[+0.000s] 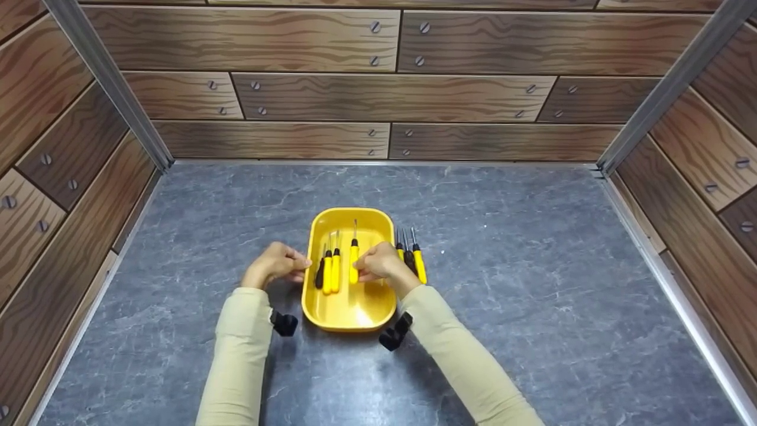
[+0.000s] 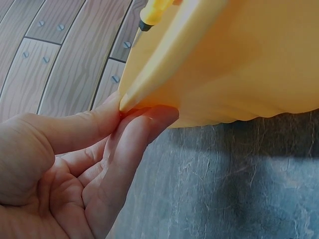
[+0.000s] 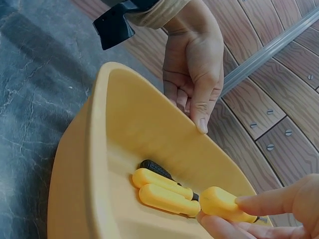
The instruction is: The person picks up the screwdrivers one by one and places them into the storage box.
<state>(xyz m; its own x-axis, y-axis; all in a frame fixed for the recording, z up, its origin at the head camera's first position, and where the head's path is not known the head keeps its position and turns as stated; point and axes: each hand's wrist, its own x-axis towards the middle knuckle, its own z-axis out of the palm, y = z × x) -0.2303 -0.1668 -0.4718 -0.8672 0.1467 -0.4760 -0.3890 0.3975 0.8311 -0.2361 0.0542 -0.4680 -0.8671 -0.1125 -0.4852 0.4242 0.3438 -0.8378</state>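
A yellow tray (image 1: 349, 316) with rounded corners stands on the table. My left hand (image 1: 278, 261) pinches its left rim between thumb and fingers, which the left wrist view shows close up. Over the tray's inside, my right hand (image 1: 381, 262) pinches a yellow-handled screwdriver (image 3: 224, 204) by its handle, shaft pointing away. Left of it in the tray lie two more yellow screwdrivers (image 1: 336, 273) and a black-handled one (image 3: 155, 168), side by side. Just outside the right rim are a yellow screwdriver (image 1: 419, 263), a black one (image 1: 408, 258) and another yellow one, partly hidden by my right hand.
The grey marbled table top (image 1: 532, 284) extends around the tray. Wood-patterned walls (image 1: 331, 97) enclose it at the back and both sides, with metal rails at the corners. A black wrist-worn device (image 1: 395, 332) sits at each sleeve cuff.
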